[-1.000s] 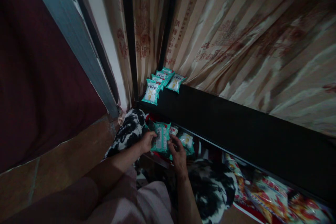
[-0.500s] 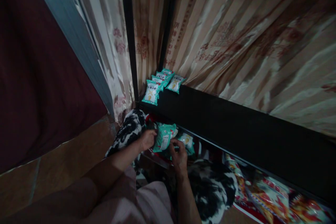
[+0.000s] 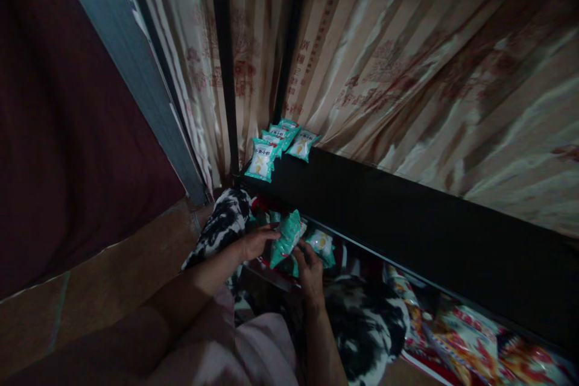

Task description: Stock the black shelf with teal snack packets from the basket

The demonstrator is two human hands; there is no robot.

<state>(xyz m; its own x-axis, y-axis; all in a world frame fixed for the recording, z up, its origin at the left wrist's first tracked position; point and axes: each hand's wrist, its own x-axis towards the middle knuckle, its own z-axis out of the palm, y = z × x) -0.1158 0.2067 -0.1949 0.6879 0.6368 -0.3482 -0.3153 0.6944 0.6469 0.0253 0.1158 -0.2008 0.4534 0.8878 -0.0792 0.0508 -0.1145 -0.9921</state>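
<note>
A teal snack bag is between my hands, tilted, above a red-edged container below the shelf. My left hand has its fingers against the bag's left side. Pinched at the bag's lower right edge is my right hand. Another teal and white bag lies just behind my right hand. On the corner of the black shelf, several matching bags overlap in a row, and one more bag lies to their right.
The black shelf runs to the right, with large red and yellow packages below it. Patterned curtains hang behind. Dark posts stand at the shelf's left end, and a dark red cloth hangs at the far left.
The bag between my hands has turned and tilted, its printed front now less visible. My left hand has moved slightly right with its fingers further over the bag. The left curtain has shifted.
</note>
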